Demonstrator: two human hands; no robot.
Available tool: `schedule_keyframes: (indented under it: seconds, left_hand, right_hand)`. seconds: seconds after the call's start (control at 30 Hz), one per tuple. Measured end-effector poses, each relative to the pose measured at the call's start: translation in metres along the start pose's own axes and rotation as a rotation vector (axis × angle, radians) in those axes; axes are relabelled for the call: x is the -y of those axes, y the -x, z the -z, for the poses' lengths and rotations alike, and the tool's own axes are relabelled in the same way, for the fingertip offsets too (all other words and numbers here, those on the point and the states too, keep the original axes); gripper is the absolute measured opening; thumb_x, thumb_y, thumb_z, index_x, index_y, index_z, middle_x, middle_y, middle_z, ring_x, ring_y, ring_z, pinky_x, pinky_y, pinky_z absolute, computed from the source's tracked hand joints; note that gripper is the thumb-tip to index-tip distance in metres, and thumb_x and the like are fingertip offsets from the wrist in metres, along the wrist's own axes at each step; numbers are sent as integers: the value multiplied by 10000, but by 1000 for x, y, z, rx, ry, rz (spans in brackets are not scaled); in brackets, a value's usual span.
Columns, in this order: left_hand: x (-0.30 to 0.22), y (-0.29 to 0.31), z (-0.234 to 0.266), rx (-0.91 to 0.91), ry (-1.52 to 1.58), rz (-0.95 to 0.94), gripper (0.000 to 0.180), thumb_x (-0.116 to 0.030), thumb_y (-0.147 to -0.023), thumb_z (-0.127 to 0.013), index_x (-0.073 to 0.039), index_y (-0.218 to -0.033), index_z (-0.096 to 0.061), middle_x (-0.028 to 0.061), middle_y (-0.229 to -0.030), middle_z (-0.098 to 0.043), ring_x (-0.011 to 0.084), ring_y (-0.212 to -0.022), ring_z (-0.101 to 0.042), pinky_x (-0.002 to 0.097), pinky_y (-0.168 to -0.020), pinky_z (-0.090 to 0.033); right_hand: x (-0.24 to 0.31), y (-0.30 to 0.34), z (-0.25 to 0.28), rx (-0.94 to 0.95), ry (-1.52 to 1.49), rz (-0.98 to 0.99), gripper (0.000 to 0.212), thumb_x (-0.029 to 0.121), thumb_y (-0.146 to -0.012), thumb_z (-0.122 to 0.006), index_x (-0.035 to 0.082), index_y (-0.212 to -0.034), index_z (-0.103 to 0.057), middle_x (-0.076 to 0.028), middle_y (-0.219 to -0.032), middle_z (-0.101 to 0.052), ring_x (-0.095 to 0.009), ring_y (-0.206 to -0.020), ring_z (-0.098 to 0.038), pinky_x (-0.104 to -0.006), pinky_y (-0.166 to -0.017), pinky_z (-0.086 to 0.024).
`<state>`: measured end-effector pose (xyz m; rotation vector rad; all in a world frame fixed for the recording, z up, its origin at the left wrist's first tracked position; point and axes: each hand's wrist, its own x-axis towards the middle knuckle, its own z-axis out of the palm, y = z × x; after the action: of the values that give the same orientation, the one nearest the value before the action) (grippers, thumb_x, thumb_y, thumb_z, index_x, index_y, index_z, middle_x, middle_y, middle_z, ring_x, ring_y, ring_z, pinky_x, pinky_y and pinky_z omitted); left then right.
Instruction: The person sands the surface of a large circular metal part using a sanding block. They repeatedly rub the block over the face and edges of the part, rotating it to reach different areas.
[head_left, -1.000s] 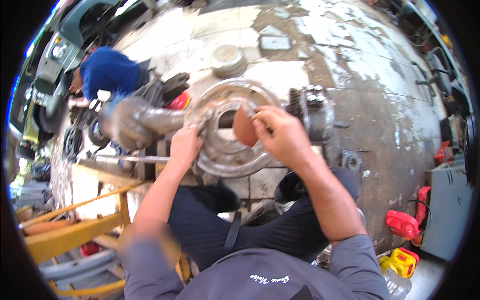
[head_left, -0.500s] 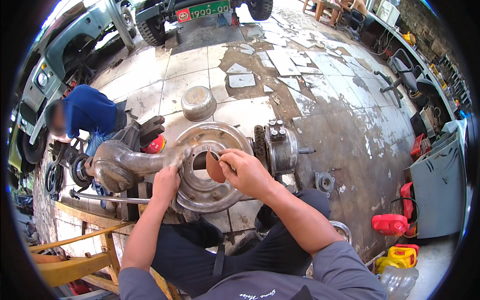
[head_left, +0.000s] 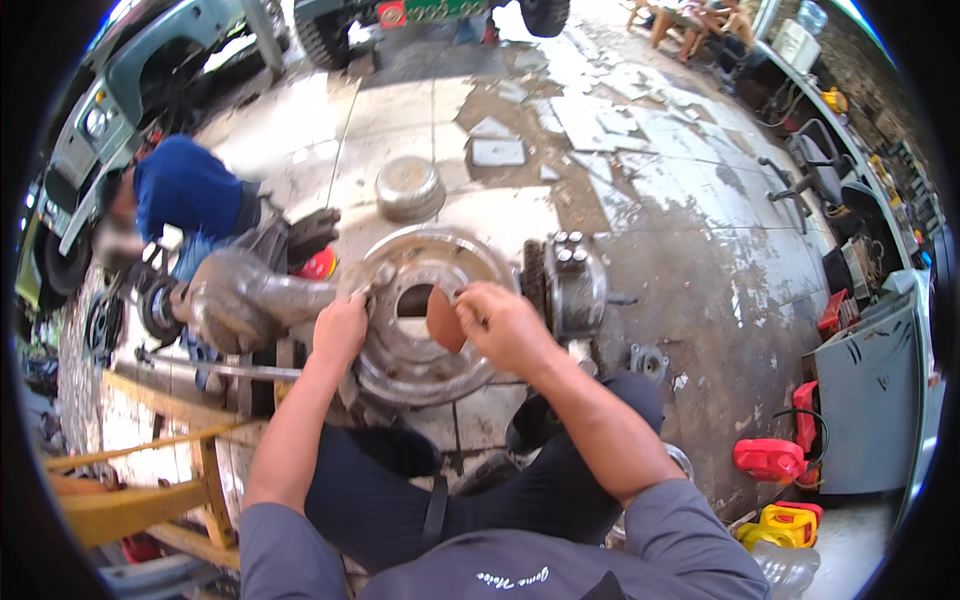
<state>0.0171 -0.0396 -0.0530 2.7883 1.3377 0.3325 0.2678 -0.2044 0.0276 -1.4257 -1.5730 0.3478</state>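
A round metal backing plate (head_left: 470,372) with a hole at its middle stands in front of me, on the end of an axle housing (head_left: 240,300). My left hand (head_left: 342,328) has its fingers closed on the left side of the plate, where the exact grip is hidden. Pinched in my right hand (head_left: 503,325) is a curved reddish-brown sheet (head_left: 442,320) that looks like sandpaper. It hangs just right of the central hole; whether it touches the metal I cannot tell.
Right of the plate is a metal hub (head_left: 578,300) with a studded face. A metal bowl-shaped drum (head_left: 410,190) sits beyond. On the left, a person in blue (head_left: 190,190) bends over, near a yellow frame (head_left: 150,515). Red jerrycan (head_left: 768,460) and grey cabinet (head_left: 870,400) are at right.
The whole view has shifted slightly, so the plate and both hands appear a little higher and further right. Both hands keep nearly the same places on the plate.
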Motion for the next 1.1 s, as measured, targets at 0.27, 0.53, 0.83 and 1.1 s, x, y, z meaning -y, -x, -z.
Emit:
schedule_keyframes:
  seconds: [0.27,0.53,0.83,1.1]
  left_hand:
    - [27,3,39,77,38,514,304,-282,-967,-461,-11,-1022,-589,284,-1020,-696,436,-963,-686,542,-841,-531]
    - [28,1,52,115,413,568,429,-291,-954,-454,38,-1168,-626,311,-1183,-648,442,-1145,-614,499,-992,-472]
    - [33,-31,53,521,217,354,346,-217,-927,-515,11,-1111,-698,256,-1161,-679,384,-1102,-656,473,-950,-516]
    - [34,-22,80,509,262,404,328,-168,-897,-508,-7,-1091,-717,228,-1142,-697,368,-1076,-673,459,-928,-531]
  right_hand:
    - [5,-6,3,9,27,-111,186,132,-935,-658,-29,-1025,-682,-217,-1063,-695,-391,-972,-681,-408,-851,-538]
    - [8,7,-37,7,113,68,144,79,-917,-658,-5,-1033,-675,-207,-1135,-693,-395,-990,-685,-419,-849,-553]
    - [21,14,-94,175,163,132,129,46,-884,-692,15,-1004,-656,-190,-1153,-691,-362,-886,-707,-397,-752,-580]
    - [51,-28,-96,105,289,260,99,52,-887,-689,-3,-961,-654,-208,-1141,-687,-372,-947,-698,-402,-806,-576]
